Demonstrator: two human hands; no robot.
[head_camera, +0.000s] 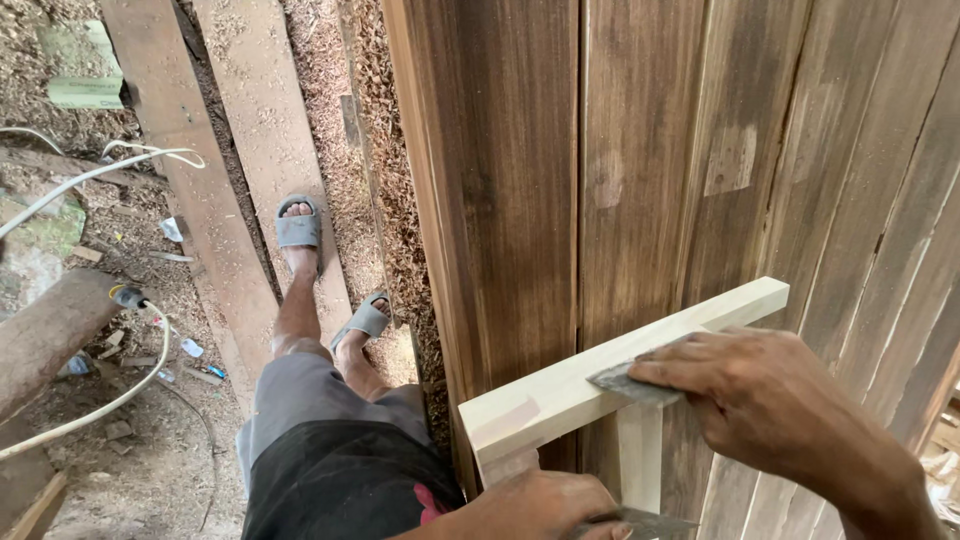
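Pale wooden frame piece (560, 400) stands against dark vertical planks (600, 170) — left hand (545, 505) low beside its post, grip closed on a grey sheet (640, 522); right hand (770, 400) presses grey sandpaper (630, 383) onto the rail's face.

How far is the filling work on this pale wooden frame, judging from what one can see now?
Looks done: the pale frame is already joined, and its near end carries a smooth tan patch. In hand: the right hand presses a grey scraper onto the top rail, while the left hand holds a second blade low down. Left: the rail's far end shows no patch; whether it needs any cannot be told.
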